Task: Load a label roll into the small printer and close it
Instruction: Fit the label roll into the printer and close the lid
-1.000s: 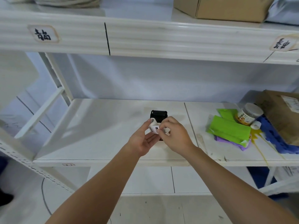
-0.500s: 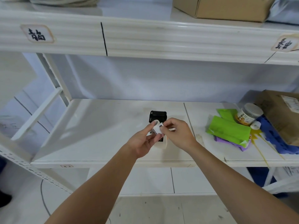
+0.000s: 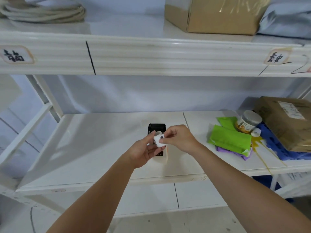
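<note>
A small white label roll (image 3: 158, 140) with dark print is held between both hands above the white shelf (image 3: 94, 148). My left hand (image 3: 143, 151) cradles the roll from below and the left. My right hand (image 3: 180, 138) pinches its right side with thumb and forefinger. Behind and under the hands sits the small printer (image 3: 156, 128), black inside with its lid standing open; its pale lower body (image 3: 162, 159) shows below the hands. The hands hide most of the printer.
To the right on the shelf lie green pouches (image 3: 230, 140), a purple sheet, a jar (image 3: 248, 121), a yellow spill (image 3: 257, 143), a blue mat and a cardboard box (image 3: 286, 121). The upper shelf carries a coiled cable (image 3: 42, 12) and another cardboard box (image 3: 217, 14).
Both hands with the roll have shifted slightly up and away over the printer. The right fingers have moved along the roll's edge. The view has tilted up a little.
</note>
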